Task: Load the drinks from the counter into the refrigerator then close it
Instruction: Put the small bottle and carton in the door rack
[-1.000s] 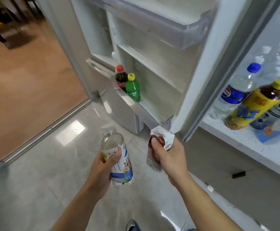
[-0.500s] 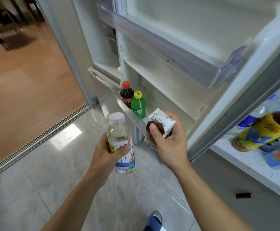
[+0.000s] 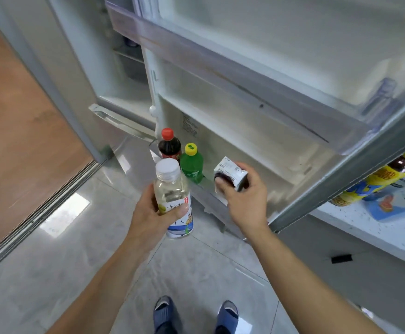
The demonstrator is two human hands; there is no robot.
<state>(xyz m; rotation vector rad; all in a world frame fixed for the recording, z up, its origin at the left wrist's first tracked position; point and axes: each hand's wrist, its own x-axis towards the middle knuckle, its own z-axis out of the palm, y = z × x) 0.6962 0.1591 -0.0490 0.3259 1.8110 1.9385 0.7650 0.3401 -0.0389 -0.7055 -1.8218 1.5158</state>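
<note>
The refrigerator door point(image 3: 293, 56) stands open in front of me. Its lowest door shelf point(image 3: 211, 191) holds a dark cola bottle point(image 3: 169, 145) with a red cap and a green bottle point(image 3: 191, 165) with a yellow cap. My right hand point(image 3: 244, 201) grips a small white drink carton point(image 3: 230, 173) and holds it over that shelf, just right of the green bottle. My left hand point(image 3: 153, 213) grips a clear bottle point(image 3: 172, 191) with a white cap, upright, in front of the shelf.
At the right, a white counter point(image 3: 374, 227) carries a yellow-labelled bottle point(image 3: 374, 182) lying on its side and other drinks, partly hidden by the door edge. An upper door shelf point(image 3: 232, 75) juts out overhead. Below are grey floor tiles and my two slippers point(image 3: 194, 314).
Both hands have risen and moved toward the door. The carton has gone from below the door's edge up to the lowest shelf beside the green bottle. The clear bottle came closer to the shelf.
</note>
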